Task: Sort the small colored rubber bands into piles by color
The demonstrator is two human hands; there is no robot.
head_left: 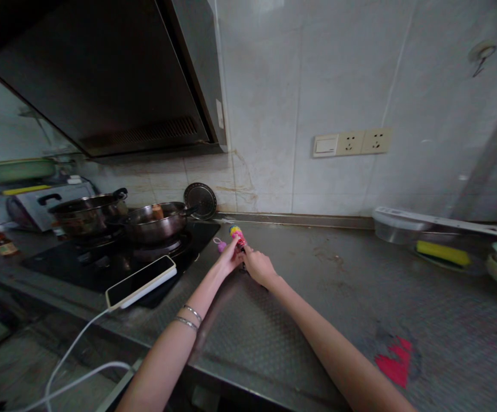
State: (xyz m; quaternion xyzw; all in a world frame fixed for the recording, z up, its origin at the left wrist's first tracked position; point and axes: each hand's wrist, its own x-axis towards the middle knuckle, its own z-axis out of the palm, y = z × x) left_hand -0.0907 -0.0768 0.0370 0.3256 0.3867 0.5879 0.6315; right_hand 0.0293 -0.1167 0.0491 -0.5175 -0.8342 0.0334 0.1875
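At the frame's centre, the left hand (230,258) and right hand (258,266) close their fingers around a slim red object with a multicoloured top (237,233); steady, even pressure suits it, though hands hide whether it meets the grey metal table (338,274)

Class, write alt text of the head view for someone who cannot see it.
A person's left hand and right hand hold a small object with a colourful top at a metal counter. On the left, two pans sit on a black stove, a phone at its front edge.
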